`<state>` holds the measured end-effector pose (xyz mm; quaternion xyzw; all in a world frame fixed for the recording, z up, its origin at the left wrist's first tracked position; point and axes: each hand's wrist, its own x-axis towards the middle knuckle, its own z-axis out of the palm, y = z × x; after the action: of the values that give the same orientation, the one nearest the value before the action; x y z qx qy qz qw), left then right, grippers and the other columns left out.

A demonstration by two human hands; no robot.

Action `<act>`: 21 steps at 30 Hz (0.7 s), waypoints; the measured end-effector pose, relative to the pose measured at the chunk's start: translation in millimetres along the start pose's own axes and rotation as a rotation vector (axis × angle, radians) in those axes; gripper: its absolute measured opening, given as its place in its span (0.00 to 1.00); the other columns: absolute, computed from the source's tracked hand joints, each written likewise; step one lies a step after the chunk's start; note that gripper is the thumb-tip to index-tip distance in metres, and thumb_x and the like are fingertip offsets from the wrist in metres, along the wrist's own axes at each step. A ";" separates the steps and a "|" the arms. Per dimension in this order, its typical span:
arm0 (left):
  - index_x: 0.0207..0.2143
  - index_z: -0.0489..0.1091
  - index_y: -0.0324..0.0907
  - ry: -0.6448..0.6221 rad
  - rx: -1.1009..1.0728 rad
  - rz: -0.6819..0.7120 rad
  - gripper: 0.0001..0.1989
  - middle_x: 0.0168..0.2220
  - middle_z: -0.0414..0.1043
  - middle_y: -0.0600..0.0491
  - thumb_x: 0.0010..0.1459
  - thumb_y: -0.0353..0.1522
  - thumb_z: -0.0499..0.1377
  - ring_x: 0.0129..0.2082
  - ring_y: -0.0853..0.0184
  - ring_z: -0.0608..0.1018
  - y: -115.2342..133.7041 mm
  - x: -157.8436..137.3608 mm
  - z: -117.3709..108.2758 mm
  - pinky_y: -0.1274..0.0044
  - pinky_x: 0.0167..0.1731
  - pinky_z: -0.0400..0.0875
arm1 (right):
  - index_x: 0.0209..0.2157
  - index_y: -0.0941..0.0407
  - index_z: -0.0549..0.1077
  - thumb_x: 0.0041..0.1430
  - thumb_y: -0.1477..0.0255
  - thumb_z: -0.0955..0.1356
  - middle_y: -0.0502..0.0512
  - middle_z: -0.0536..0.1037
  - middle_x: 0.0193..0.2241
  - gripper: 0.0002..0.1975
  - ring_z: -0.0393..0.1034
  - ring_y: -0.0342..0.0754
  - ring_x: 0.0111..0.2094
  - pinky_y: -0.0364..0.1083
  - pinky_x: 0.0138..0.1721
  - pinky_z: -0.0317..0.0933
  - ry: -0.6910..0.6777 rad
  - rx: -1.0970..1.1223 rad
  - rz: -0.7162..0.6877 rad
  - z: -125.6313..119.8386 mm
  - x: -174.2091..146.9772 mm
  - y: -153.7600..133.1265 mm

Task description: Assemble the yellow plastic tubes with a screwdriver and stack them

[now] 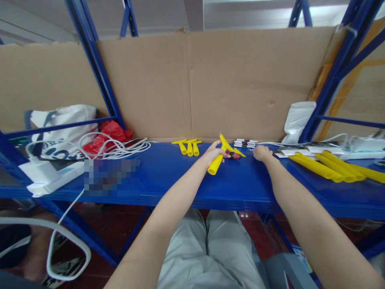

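Note:
My left hand (214, 153) is closed around a yellow T-shaped tool with a hollow tube handle (214, 166), its wide head tilted up to the right. Just right of that tool, a small red and black object (235, 155) lies on the blue shelf. My right hand (261, 153) rests at the shelf's back with its fingers curled; what they hold, if anything, is hidden. Beside it is a stack of small white packets with dark marks (245, 143). Several yellow T-shaped pieces (189, 147) lie left of my left hand.
Yellow tubes (337, 170) lie at the right, near a white pouch (299, 120). At left are coiled white cables (120, 148), a power strip (57, 180), a red plastic bag (112, 134) and a white cloth bag (64, 120). Cardboard (240, 84) walls the back.

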<state>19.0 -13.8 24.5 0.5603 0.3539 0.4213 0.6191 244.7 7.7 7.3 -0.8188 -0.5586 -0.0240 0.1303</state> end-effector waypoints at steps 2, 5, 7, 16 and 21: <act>0.60 0.49 0.43 -0.024 -0.014 -0.014 0.42 0.40 0.72 0.45 0.41 0.15 0.53 0.25 0.68 0.77 0.8 -0.5 0.0 0.83 0.17 0.64 | 0.42 0.61 0.73 0.55 0.76 0.61 0.68 0.72 0.46 0.15 0.63 0.58 0.52 0.55 0.48 0.58 0.036 0.074 -0.041 -2.9 0.6 -4.5; 0.60 0.49 0.42 -0.048 -0.029 -0.023 0.42 0.41 0.73 0.44 0.42 0.14 0.52 0.27 0.67 0.78 1.1 -0.1 -0.2 0.83 0.18 0.64 | 0.36 0.59 0.74 0.55 0.76 0.61 0.62 0.76 0.40 0.12 0.67 0.52 0.46 0.47 0.45 0.60 0.102 0.205 -0.189 -8.4 -1.0 -16.6; 0.61 0.49 0.42 -0.054 -0.034 -0.018 0.42 0.41 0.73 0.43 0.42 0.14 0.52 0.27 0.67 0.78 0.5 0.9 -0.6 0.83 0.18 0.64 | 0.33 0.60 0.74 0.56 0.75 0.61 0.61 0.77 0.38 0.11 0.69 0.49 0.42 0.45 0.44 0.60 0.140 0.309 -0.296 -11.8 -3.9 -26.8; 0.60 0.50 0.41 -0.131 -0.005 0.022 0.41 0.36 0.74 0.46 0.42 0.14 0.54 0.27 0.66 0.78 -3.0 1.5 0.1 0.81 0.20 0.66 | 0.31 0.58 0.72 0.53 0.73 0.62 0.56 0.76 0.35 0.07 0.68 0.47 0.38 0.46 0.42 0.61 0.156 0.624 -0.572 -20.8 -24.2 -59.9; 0.59 0.52 0.40 -0.148 0.004 0.016 0.39 0.32 0.74 0.49 0.43 0.13 0.53 0.25 0.67 0.78 -3.3 1.4 0.4 0.81 0.20 0.66 | 0.29 0.58 0.72 0.52 0.75 0.63 0.57 0.75 0.36 0.06 0.68 0.48 0.40 0.47 0.44 0.59 0.170 0.557 -0.591 -24.3 -27.8 -63.8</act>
<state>20.3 -12.8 21.4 0.5939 0.3037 0.3828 0.6391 178.2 -1.6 37.5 -0.5517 -0.7419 0.0241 0.3802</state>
